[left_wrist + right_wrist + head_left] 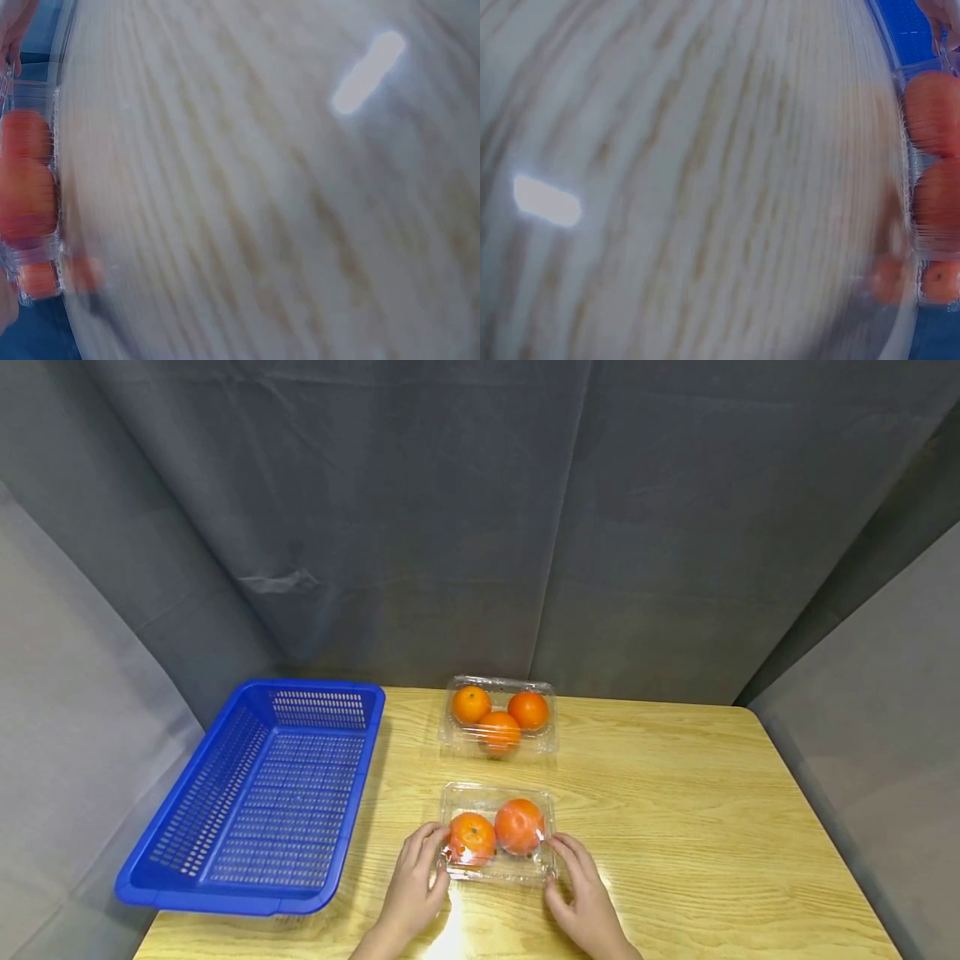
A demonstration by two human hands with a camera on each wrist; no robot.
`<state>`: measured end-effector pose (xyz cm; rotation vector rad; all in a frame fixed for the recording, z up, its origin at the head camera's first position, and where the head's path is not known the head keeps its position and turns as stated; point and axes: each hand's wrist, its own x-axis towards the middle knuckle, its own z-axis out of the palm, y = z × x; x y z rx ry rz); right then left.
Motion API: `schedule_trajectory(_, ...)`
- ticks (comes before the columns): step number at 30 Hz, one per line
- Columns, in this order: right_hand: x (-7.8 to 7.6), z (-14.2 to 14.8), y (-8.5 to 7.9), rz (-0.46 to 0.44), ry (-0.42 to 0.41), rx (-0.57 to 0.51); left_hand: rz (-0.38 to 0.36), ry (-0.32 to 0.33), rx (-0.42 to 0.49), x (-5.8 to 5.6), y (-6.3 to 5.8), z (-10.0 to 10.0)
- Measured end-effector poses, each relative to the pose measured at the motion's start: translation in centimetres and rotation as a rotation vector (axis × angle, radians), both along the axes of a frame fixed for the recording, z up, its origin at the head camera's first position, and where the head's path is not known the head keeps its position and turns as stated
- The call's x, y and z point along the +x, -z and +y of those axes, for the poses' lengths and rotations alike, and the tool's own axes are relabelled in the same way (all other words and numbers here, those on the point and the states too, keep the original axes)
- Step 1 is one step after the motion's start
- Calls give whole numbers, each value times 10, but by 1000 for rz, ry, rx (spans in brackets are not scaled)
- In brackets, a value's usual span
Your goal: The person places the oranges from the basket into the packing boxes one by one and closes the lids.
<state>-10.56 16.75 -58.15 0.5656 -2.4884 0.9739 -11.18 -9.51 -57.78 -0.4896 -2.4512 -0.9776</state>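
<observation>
A clear plastic clamshell box (487, 793) lies on the near middle of the table, two orange-red persimmon-like fruits (519, 827) inside. My left hand (411, 889) holds its left end, fingers at the side and thumb toward the front corner. At the opposite end my right hand (583, 893) grips in the same way, fingers bent around the edge. Along the left margin of the left wrist view, the fruits (28, 199) appear blurred through the plastic. The right wrist view catches the box at its right margin, with the left hand (941, 19) at the far end.
Behind stands a second clear box (543, 739) with three orange fruits (499, 732), near the table's back edge. A blue plastic basket (351, 810) with slotted walls and nothing in it sits at the left. Grey cloth (420, 527) hangs around the wooden table (690, 827).
</observation>
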Motion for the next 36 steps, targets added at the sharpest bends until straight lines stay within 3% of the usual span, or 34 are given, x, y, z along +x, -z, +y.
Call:
schedule_trajectory(3,0,0,1,19,-31,13,17,13,-16,0,0,1)
schedule_trajectory(10,-1,-3,-2,34,-24,18,-39,6,-16,0,-1,4)
schedule_trajectory(16,-5,-3,-3,97,-17,3,-69,-9,-31,-3,-1,6)
schedule_trajectory(36,-37,-3,-3,28,5,-22,-111,-4,-12,-39,-1,12)
